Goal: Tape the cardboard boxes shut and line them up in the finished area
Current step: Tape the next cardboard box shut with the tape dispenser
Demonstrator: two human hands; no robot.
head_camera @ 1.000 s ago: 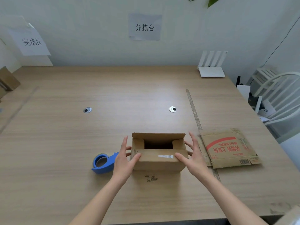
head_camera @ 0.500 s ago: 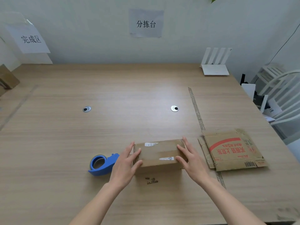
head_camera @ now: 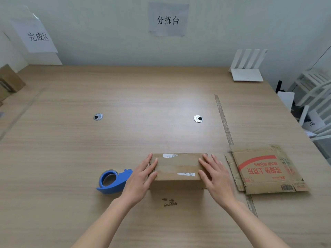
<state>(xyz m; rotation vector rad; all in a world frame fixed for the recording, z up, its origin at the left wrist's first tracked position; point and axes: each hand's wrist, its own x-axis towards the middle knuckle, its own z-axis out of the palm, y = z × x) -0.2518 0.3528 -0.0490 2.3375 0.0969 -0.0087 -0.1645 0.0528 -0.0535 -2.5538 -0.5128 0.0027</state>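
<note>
Wooden table [head_camera: 71, 158]: brown cardboard box [head_camera: 176, 170], flaps folded down, untaped; left hand [head_camera: 141, 178], right hand [head_camera: 215, 176] flat, pressing ends.

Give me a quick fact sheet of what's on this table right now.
box: small cardboard box, flaps folded shut, no fresh tape seen across the seam
left hand: flat against the box's left end
right hand: flat against the box's right end
tape dispenser: blue, lying left of the box
flat carton: unfolded, right of the box
table: wooden
</note>
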